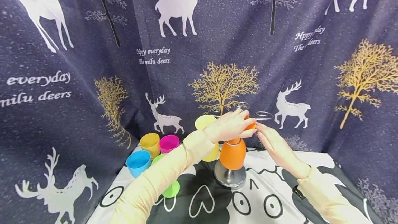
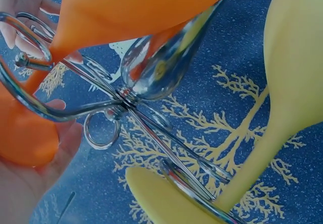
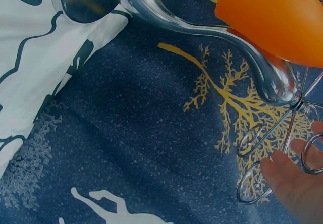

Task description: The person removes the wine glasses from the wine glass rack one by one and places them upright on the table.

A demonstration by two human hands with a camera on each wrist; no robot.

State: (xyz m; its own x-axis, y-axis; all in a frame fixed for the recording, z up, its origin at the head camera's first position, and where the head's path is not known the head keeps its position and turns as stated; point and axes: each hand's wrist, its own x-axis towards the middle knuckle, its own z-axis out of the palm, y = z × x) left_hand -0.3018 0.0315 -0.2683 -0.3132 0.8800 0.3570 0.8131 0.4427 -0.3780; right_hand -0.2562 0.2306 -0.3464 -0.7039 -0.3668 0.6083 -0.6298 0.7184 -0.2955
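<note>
My left hand (image 1: 228,125) grips the round foot of an orange goblet (image 1: 232,156), which hangs upside down from a shiny metal goblet rack (image 1: 231,179). In the left wrist view, the goblet's orange foot (image 2: 25,133) lies against the fingers, with its stem at a curled rack arm. My right hand (image 1: 278,148) is raised on the rack's right side, fingers extended, its fingertips beside the left hand. The right wrist view shows those fingers (image 3: 282,176) at a wire loop (image 3: 252,183); contact is hard to tell. A yellow goblet (image 1: 212,153) also hangs upside down, left of the orange one.
Left on the patterned cloth (image 1: 267,179) stand a blue goblet (image 1: 138,163), an amber one (image 1: 150,145), a magenta one (image 1: 169,143) and a green one (image 1: 171,189), partly behind my left forearm. A dark deer-print curtain (image 1: 174,68) closes off the back and sides.
</note>
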